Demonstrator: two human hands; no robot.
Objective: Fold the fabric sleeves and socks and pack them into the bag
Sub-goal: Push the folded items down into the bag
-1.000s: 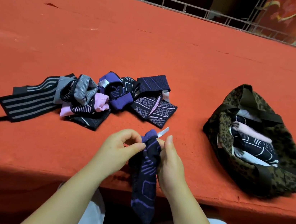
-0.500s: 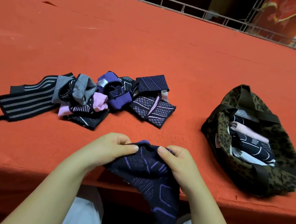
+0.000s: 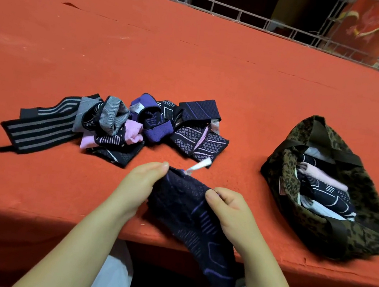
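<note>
A dark navy sock (image 3: 188, 218) with purple lines lies over the front edge of the red table, its lower end hanging off toward my lap. My left hand (image 3: 140, 185) pinches its top left corner, and my right hand (image 3: 228, 208) pinches its right edge. A white tag (image 3: 199, 167) sticks out at the sock's top. Behind it lies a pile of loose socks and sleeves (image 3: 123, 127) in black, grey, pink and purple. The leopard-print bag (image 3: 291, 185) stands open at the right, with folded pieces (image 3: 324, 192) inside.
The red cloth-covered table (image 3: 194, 59) stretches far back to a metal railing (image 3: 226, 6). A long striped black sleeve (image 3: 39, 126) lies at the pile's left end. The table's front edge runs just below my hands.
The sock has been moved forward and laid on the table edge. My hands have come closer together on its upper part, and the white tag shows again.
</note>
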